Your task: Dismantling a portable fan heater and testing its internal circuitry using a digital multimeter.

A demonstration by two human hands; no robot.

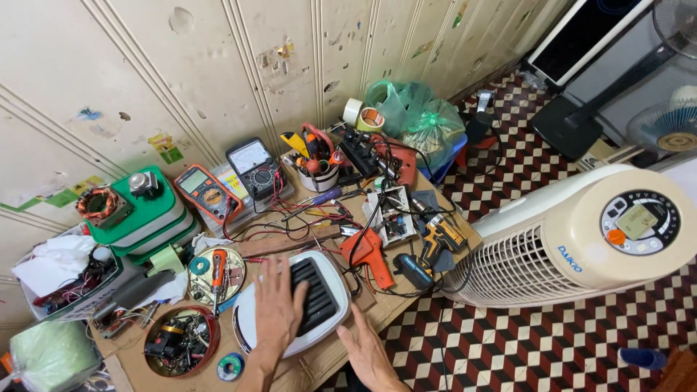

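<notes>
Two hands work at the near edge of the cluttered surface (319,363). The left hand (278,308) lies flat, fingers spread and released, on one white grilled cover (305,305); the right hand (369,356) hovers open just beside it. Behind — one orange glue gun (370,254), one cordless drill (435,243), two multimeters — orange (205,192) and black (252,167).

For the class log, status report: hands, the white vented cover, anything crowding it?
Left hand flat on white vented cover. Right hand open beside its edge, empty. Orange glue gun and round tin of parts close by.
</notes>
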